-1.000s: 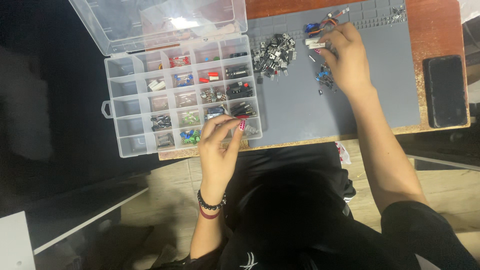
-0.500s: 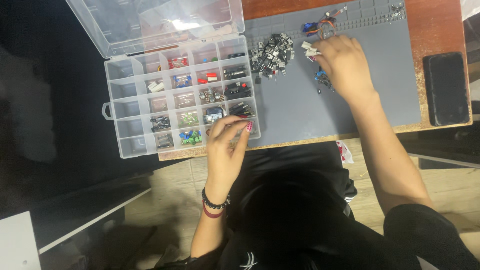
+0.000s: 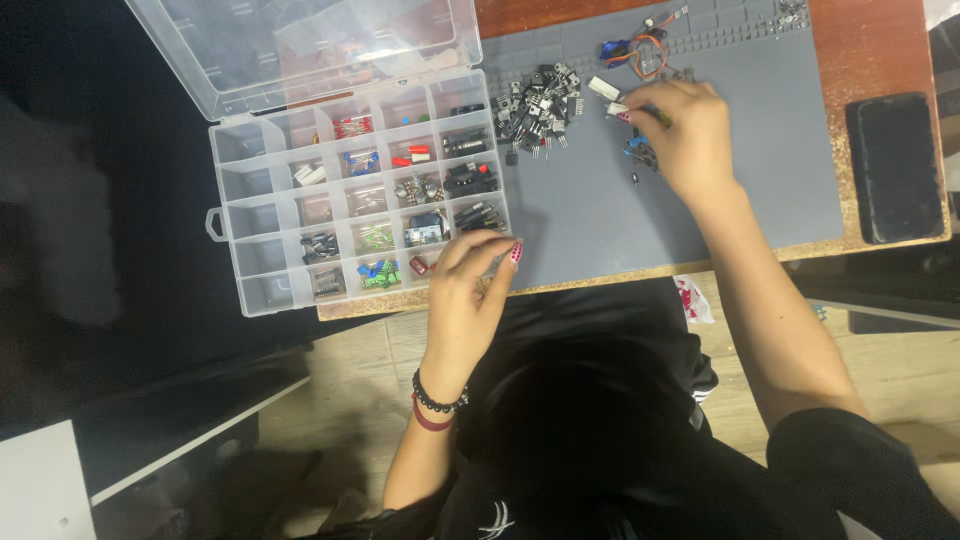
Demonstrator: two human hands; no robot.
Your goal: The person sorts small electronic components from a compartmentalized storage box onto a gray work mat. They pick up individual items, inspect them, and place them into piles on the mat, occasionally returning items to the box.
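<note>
A clear plastic organizer box with a thin, glossy hinged lid thrown back lies at the left end of a wooden worktop, partly overhanging its edge. Its grid of small square compartments holds sorted bits: red and white pieces, dark cylinders, green and blue pieces, a few brownish ones; several cells on the left side look bare. The left hand rests at the near right corner of the box, fingers curled loosely with painted nails showing, touching the box edge just beside a small red part; whether it pinches anything I cannot tell. A beaded bracelet and a red band circle that wrist. Most of the worktop is covered by a smooth, matte grey mat with moulded square pockets along its far edge. On it, just beside the box, lies a heap of small black parts with metal legs. The right hand is out over the mat, fingers closed on a slim greenish part, with a small white block near the fingertips and blue and black bits under the palm. Beyond it lies a tangle of red, orange and blue wires. A flat black phone lies on the bare wood at the right, well apart from both hands.
</note>
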